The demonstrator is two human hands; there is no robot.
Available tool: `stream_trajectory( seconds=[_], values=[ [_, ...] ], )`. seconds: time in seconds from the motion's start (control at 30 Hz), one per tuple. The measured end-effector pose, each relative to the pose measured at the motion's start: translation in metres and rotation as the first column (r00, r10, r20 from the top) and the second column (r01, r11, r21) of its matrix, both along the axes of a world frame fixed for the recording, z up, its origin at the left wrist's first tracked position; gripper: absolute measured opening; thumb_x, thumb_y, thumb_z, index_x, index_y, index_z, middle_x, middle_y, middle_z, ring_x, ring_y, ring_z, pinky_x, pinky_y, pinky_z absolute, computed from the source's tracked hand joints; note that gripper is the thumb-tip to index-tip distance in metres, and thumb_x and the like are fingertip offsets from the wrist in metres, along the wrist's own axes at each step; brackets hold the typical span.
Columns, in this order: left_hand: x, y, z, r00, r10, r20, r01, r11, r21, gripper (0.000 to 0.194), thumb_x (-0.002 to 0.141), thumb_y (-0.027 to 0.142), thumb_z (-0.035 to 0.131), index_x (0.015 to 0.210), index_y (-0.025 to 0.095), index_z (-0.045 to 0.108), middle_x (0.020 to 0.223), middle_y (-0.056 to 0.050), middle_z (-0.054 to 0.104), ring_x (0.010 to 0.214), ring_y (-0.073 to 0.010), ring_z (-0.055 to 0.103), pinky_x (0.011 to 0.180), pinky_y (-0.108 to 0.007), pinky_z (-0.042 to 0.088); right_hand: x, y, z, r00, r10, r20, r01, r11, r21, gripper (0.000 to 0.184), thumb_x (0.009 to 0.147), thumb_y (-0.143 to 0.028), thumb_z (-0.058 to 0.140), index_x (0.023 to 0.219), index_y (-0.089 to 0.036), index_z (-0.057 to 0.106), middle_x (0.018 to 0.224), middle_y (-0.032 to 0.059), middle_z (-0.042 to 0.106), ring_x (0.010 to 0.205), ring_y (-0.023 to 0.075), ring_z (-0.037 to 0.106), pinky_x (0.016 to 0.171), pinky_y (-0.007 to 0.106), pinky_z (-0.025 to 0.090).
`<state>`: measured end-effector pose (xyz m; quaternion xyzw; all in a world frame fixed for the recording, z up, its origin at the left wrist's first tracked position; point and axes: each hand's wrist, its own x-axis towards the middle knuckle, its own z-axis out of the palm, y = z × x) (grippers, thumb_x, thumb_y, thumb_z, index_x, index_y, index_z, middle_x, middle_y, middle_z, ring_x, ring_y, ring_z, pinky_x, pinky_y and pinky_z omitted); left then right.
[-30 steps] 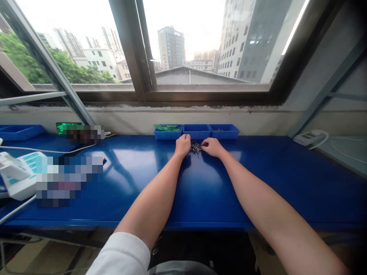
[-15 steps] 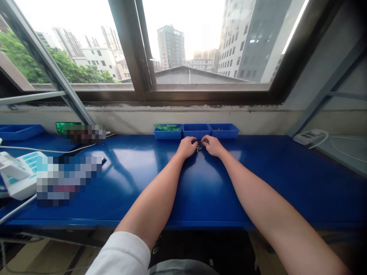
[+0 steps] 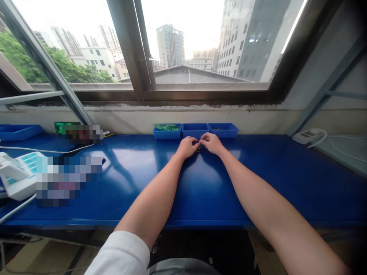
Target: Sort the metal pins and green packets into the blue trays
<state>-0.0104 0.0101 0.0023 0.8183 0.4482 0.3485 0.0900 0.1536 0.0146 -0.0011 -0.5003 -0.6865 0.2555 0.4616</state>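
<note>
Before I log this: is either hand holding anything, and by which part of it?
It cannot be told: the left hand and right hand sit close together, hiding any hold. Small parts show just below them.

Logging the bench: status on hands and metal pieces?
Left hand, right hand close together, grips unclear. Small metal pieces partly hidden by hands. Blue trays behind.

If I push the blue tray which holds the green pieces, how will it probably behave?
The blue tray will probably slide rather than tip, since it looks low and wide on a glossy table. Pushed right, it would likely nudge the middle tray, standing close beside it. The green pieces might shift, as they seem loosely heaped.
</note>
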Motion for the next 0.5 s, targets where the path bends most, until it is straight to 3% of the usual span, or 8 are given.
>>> stream_trajectory(
  seconds=[0.1,0.3,0.4,0.5],
  values=[
    [-0.0002,0.0013,-0.0014,0.999,-0.031,0.021,0.030,0.999,0.012,0.020,0.081,0.031,0.057,0.091,0.020,0.071,0.096,-0.005,0.066,0.091,-0.0172,0.061,0.087,-0.028,0.047,0.0009,-0.0029,0.0021,0.996,0.026,-0.080,-0.030,0.999,-0.046,0.020,0.067,-0.035,0.067,0.073,-0.016,0.064,0.060,0.0010,0.061,0.047,0.0117,0.051,0.049,0.026,0.043],
    [-0.0001,0.0026,-0.0029,0.997,-0.060,0.042,0.059,0.998,0.027,0.017,0.080,0.027,0.059,0.090,0.021,0.071,0.095,-0.004,0.065,0.087,-0.0160,0.061,0.084,-0.027,0.048,0.0005,-0.0057,0.0068,0.987,0.002,-0.162,-0.010,0.999,-0.048,0.031,0.061,-0.044,0.071,0.070,-0.014,0.069,0.054,0.0006,0.060,0.048,0.0104,0.048,0.050,0.025,0.041],
    [-0.0001,0.0022,-0.0029,0.999,-0.040,0.025,0.039,0.999,0.027,0.017,0.082,0.027,0.056,0.088,0.021,0.071,0.095,-0.004,0.065,0.087,-0.0160,0.061,0.083,-0.027,0.048,-0.0005,-0.0044,0.0059,0.989,0.000,-0.151,-0.008,0.999,-0.050,0.031,0.063,-0.042,0.069,0.074,-0.013,0.070,0.058,0.0020,0.063,0.050,0.0115,0.050,0.052,0.026,0.043],
    [0.0000,0.0012,-0.0022,1.000,0.015,-0.009,-0.015,0.999,0.028,0.019,0.084,0.026,0.053,0.089,0.021,0.070,0.096,-0.004,0.065,0.089,-0.0166,0.060,0.084,-0.027,0.047,-0.0003,-0.0040,0.0049,0.996,-0.052,-0.077,0.054,0.998,0.027,0.027,0.066,-0.033,0.067,0.085,-0.014,0.071,0.066,0.0036,0.067,0.057,0.0143,0.058,0.060,0.028,0.048]
  ],
)
